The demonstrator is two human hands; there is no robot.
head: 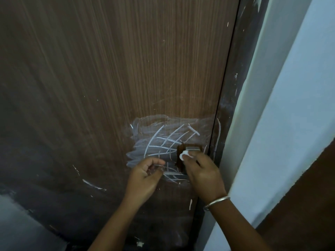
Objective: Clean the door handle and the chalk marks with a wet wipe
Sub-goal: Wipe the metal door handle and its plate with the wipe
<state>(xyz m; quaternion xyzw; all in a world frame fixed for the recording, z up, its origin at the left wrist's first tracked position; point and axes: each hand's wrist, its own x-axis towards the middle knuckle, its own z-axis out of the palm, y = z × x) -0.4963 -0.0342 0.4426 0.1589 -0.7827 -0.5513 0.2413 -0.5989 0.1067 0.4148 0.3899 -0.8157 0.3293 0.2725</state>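
A brown wood-grain door [108, 78] carries white chalk marks [163, 140], crossed lines over a smeared patch. A metal door handle [193, 149] sits near the door's right edge, with a lower metal part [174, 175] showing between my hands. My right hand [203, 171] pinches a small white wet wipe [185, 155] against the door just under the handle's top; a dark wiped patch lies beside it. My left hand [145, 176] hovers at the chalk patch's lower edge, fingers loosely curled, holding nothing.
A dark door frame [228, 98] with white paint flecks runs along the door's right edge, then a pale blue-white wall [290, 105]. A brown surface [308, 205] fills the lower right. Stray chalk streaks [92, 184] mark the door's lower left.
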